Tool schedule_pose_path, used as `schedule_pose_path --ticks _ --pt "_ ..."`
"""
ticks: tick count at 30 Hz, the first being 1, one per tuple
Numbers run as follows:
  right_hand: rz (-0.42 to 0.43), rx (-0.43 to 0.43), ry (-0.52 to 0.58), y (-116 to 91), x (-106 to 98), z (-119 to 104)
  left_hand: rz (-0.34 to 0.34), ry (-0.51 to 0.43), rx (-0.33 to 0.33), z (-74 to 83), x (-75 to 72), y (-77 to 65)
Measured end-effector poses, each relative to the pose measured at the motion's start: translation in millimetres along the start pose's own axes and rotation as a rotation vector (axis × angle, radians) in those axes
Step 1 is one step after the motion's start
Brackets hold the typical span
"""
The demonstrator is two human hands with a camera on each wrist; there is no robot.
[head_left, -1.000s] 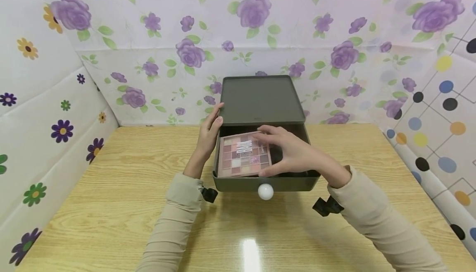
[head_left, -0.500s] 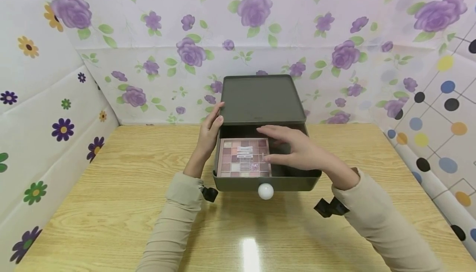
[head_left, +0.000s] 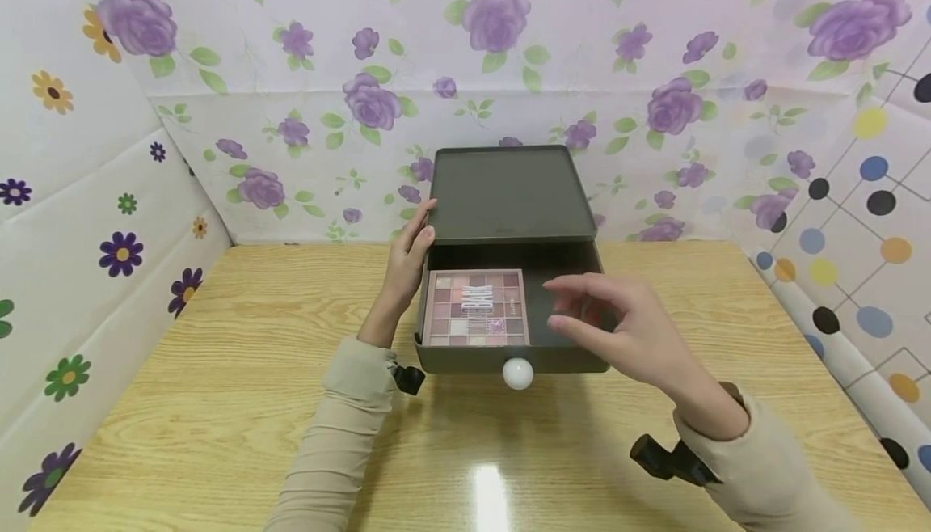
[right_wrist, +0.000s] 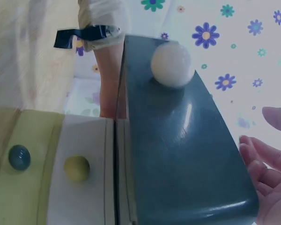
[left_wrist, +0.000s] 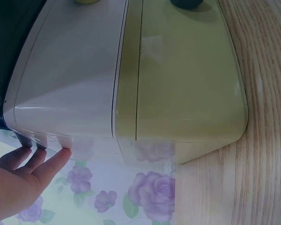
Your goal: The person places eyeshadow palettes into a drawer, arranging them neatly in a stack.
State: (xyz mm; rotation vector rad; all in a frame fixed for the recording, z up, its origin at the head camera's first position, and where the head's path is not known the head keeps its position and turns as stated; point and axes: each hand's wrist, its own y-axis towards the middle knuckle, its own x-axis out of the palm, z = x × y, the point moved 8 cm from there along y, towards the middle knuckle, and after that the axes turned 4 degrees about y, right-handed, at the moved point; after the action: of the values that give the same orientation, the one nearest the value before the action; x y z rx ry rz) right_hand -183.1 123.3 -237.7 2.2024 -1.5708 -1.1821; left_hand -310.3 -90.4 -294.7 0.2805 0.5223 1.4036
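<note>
An eyeshadow palette [head_left: 469,306] with many pink and brown pans lies flat in the left part of the pulled-out dark green drawer [head_left: 458,361]. In the head view, my left hand [head_left: 406,269] rests against the left side of the drawer unit; the left wrist view has its fingertips [left_wrist: 61,157] touching the white tier's side. My right hand [head_left: 629,326] is over the drawer's right front corner. Its fingers are loosely bent, thumb and forefinger apart, with nothing between them. In the right wrist view it appears beside the drawer front [right_wrist: 187,154].
Below the top drawer are a white drawer [right_wrist: 91,140] with a yellow knob and a yellow-green drawer [left_wrist: 187,70]. A white knob [head_left: 518,373] sticks out in front. The unit stands on a wooden table [head_left: 240,370] before a floral backdrop [head_left: 305,168].
The palette has gone from tilted under my right hand to flat in the drawer. My right hand has let go and moved right and nearer. The left hand has stayed put.
</note>
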Motion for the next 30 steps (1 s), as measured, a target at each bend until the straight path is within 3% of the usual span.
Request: schedule_pose_path --ticks 8,12,19,26,30 --pt "0.139 -0.187 -0.087 -21 2 -12 -0.005 -0.01 -0.001 0.3 0.4 0.1" --pt "0.213 -0.352 -0.15 -31 8 -22 -0.004 -0.011 0.0 -0.9 0.1 0.4" --pt "0.276 -0.564 -0.272 -46 27 -32 0.006 -0.021 0.021 -27.3 -3.7 6.3" --pt "0.304 -0.606 -0.329 -54 44 -26 -0.006 -0.009 0.001 0.5 0.7 -0.2" --pt "0.258 -0.595 -0.335 -54 53 -20 -0.011 -0.012 0.0 1.0 1.5 -0.4"
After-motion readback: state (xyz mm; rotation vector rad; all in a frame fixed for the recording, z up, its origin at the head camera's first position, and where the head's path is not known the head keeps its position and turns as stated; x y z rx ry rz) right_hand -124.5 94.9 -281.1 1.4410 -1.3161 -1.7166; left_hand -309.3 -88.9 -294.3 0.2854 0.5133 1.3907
